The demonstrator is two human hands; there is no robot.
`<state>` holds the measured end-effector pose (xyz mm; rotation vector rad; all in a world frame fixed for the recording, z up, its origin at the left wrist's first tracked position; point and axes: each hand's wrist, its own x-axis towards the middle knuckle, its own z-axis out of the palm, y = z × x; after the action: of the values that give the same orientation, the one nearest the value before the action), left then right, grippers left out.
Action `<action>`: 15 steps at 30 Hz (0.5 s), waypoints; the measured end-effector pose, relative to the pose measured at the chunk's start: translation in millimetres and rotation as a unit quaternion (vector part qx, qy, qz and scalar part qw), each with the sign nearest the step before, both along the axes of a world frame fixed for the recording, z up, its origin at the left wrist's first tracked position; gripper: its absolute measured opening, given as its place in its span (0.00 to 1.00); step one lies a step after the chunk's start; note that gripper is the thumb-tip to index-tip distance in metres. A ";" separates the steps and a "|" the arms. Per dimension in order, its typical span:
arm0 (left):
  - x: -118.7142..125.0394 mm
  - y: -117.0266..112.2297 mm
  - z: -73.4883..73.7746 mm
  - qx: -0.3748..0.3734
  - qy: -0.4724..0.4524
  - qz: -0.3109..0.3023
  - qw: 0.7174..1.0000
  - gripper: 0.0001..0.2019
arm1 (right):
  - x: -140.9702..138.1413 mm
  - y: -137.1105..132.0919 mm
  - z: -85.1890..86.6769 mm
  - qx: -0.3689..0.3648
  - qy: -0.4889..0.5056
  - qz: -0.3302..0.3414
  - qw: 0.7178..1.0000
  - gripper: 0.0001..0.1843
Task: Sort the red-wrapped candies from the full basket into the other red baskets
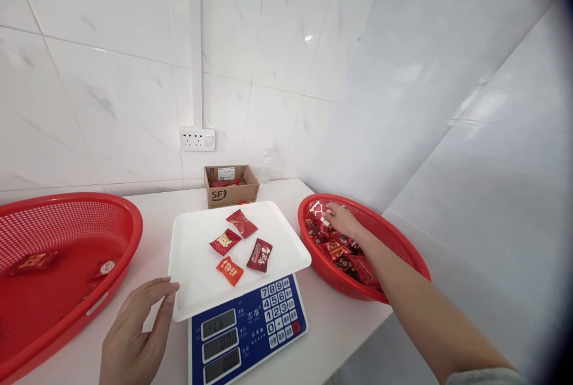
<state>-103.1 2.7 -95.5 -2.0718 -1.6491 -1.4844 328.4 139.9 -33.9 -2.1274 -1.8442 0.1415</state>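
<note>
My right hand (344,221) reaches into the red basket (403,236) on the right, fingers curled over the pile of red candy packets (333,248); whether it grips one is hidden. My left hand (136,331) hovers by the front left corner of the white scale tray (197,295), fingers loosely apart and holding nothing. Several red candy packets (242,245) lie on the tray. Below the tray is the blue scale panel (248,328) with keypad and displays.
A large red basket (89,218) on the left holds a few packets (33,261). A small cardboard box (231,187) and a clear bottle (265,167) stand by the tiled wall, under a power socket (197,139). The white counter edge runs off at the right.
</note>
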 end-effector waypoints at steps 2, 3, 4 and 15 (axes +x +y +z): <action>0.4 -0.3 0.7 0.003 0.001 -0.001 1.000 0.09 | 0.7 -6.6 8.4 0.023 0.039 0.000 0.999 0.11; 0.3 -0.4 0.7 0.006 0.002 -0.001 1.000 0.09 | -0.9 -10.5 12.6 0.033 0.059 0.004 0.998 0.11; 0.2 -0.6 0.6 0.008 0.005 -0.001 1.000 0.09 | -4.1 -14.7 16.6 0.041 0.080 0.012 0.996 0.12; 2.8 -2.3 5.9 0.022 0.021 -0.006 1.000 0.07 | -118.8 -49.6 37.9 -0.050 0.306 0.252 0.917 0.15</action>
<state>-100.2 0.3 -89.6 -2.0779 -1.5772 -1.4576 209.6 90.4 4.0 -1.3657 -1.9373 0.9191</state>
